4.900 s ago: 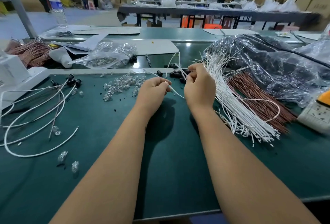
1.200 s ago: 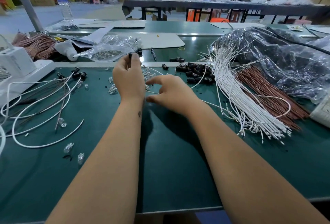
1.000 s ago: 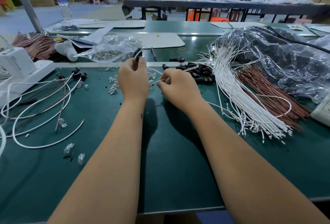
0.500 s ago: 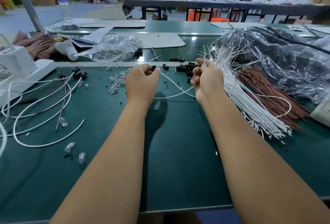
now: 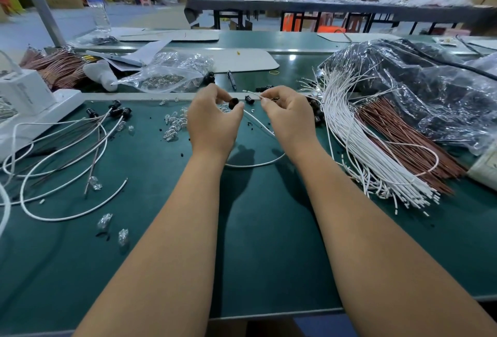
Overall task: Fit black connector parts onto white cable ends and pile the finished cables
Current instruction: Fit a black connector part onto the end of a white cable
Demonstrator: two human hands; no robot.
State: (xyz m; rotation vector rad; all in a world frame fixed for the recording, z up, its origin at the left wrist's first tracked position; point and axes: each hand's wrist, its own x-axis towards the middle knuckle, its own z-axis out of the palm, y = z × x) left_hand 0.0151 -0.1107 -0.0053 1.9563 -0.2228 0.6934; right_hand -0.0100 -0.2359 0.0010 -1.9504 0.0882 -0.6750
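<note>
The left hand [image 5: 213, 121] pinches a black connector [image 5: 233, 103]; the right hand [image 5: 286, 114] pinches the white cable [image 5: 254, 165] near its tip. Align the tip with the hole before pushing.

One head-worn wide-angle view looks forward and down from close above the near edge of the green worktop [image 5: 258, 242], across both forearms toward its far edge and the hall beyond.

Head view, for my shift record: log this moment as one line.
left hand: holds black connector | right hand: pinches white cable end | connector not yet fitted | finished cables lie left
</note>
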